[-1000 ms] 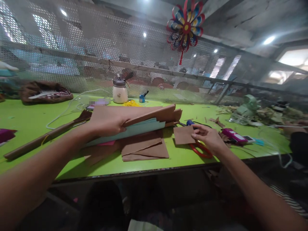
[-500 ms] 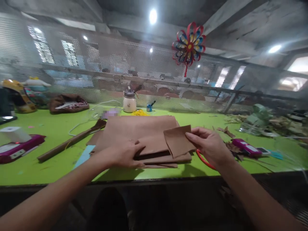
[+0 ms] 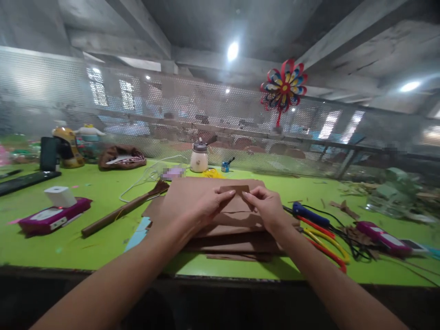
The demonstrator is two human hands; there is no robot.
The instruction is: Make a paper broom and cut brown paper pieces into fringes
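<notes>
A small piece of brown paper [image 3: 237, 189] is pinched at both sides above a stack of larger brown paper sheets [image 3: 185, 192]. My left hand [image 3: 215, 201] has its thumb and fingers closed on the left side of the small piece. On its right side my right hand [image 3: 266, 204] grips it the same way. The stack's folded front edges lie below my hands, and my forearms cover parts of it.
Right of the stack on the green table [image 3: 113, 256] are scissors [image 3: 330, 245] and a blue-handled tool [image 3: 311, 214]. A brown paper stick [image 3: 120, 211] and a purple device [image 3: 55, 217] lie left. A jar [image 3: 199, 158] stands behind.
My left hand has risen from the stack and taken hold of the small paper. My right hand has brought that piece left, over the stack. The scissors and blue-handled tool now show more fully.
</notes>
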